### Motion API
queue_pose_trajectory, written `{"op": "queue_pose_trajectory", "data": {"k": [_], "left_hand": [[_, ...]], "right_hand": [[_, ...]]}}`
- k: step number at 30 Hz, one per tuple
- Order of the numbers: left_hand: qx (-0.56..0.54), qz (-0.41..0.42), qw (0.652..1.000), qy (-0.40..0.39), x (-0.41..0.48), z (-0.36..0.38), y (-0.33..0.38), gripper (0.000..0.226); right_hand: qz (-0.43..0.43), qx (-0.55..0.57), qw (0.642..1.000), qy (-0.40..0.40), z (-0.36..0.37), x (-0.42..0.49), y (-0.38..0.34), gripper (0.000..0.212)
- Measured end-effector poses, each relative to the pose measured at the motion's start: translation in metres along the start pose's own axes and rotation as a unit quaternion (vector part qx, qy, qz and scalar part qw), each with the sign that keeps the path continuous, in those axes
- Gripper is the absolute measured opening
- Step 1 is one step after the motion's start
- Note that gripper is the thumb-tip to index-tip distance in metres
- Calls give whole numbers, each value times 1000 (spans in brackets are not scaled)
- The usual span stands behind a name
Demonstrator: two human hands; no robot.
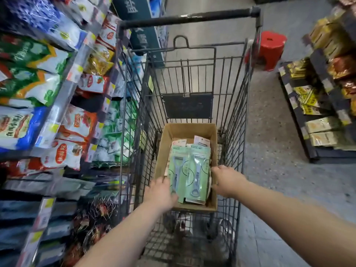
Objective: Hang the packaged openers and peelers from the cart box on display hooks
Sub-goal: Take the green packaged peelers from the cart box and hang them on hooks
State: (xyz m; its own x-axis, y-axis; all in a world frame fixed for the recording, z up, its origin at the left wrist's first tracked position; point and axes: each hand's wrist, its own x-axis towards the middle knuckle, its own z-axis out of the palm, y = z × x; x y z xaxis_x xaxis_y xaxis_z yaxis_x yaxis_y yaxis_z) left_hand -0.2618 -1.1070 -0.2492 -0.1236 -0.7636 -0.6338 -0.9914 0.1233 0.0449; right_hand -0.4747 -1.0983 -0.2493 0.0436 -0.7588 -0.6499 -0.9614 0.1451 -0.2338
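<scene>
With pick-up seemingly in hand, the left hand (160, 191) pinched the green packs (187, 170) at 9 o'clock inside the cart (190, 17) box (185, 127), while the right hand (225, 180) at 3 o'clock hid its fingers, so its grip could not be told; lifting clear likely came next.
</scene>
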Motion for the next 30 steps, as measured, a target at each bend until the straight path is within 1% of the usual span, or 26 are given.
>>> {"op": "queue_pose_trajectory", "data": {"k": [5, 9, 12, 14, 16, 19, 21, 24, 26, 28, 30], "left_hand": [[-8, 3, 999, -51, 61, 16, -11, 71], [-18, 7, 997, -74, 110, 29, -24, 66], [-71, -16, 993, -94, 140, 41, -33, 61], [-101, -34, 989, -104, 158, 49, -36, 59], [-127, -47, 985, -108, 175, 58, -38, 61], [-179, -47, 976, -115, 196, 70, -39, 67], [-210, -44, 970, -118, 206, 79, -38, 68], [-260, -60, 955, -129, 217, 93, -36, 76], [-292, -87, 943, -135, 221, 104, -37, 82], [-309, -109, 935, -137, 223, 112, -38, 87], [-314, -114, 934, -126, 224, 119, -39, 90]], "right_hand": [[32, 53, 998, -22, 23, 52, -1, 50], [69, 115, 991, -28, 45, 94, -4, 48], [120, 199, 972, -21, 61, 125, -7, 44], [162, 248, 955, -22, 74, 140, -9, 48], [191, 275, 942, -11, 87, 150, -11, 52], [159, 242, 956, 55, 102, 160, -14, 51], [144, 237, 959, 48, 108, 169, -18, 52], [189, 301, 935, 2, 118, 186, -26, 54], [236, 331, 913, -4, 126, 196, -30, 61], [268, 341, 901, -5, 132, 204, -33, 66], [285, 354, 891, 12, 136, 210, -34, 61]]}}
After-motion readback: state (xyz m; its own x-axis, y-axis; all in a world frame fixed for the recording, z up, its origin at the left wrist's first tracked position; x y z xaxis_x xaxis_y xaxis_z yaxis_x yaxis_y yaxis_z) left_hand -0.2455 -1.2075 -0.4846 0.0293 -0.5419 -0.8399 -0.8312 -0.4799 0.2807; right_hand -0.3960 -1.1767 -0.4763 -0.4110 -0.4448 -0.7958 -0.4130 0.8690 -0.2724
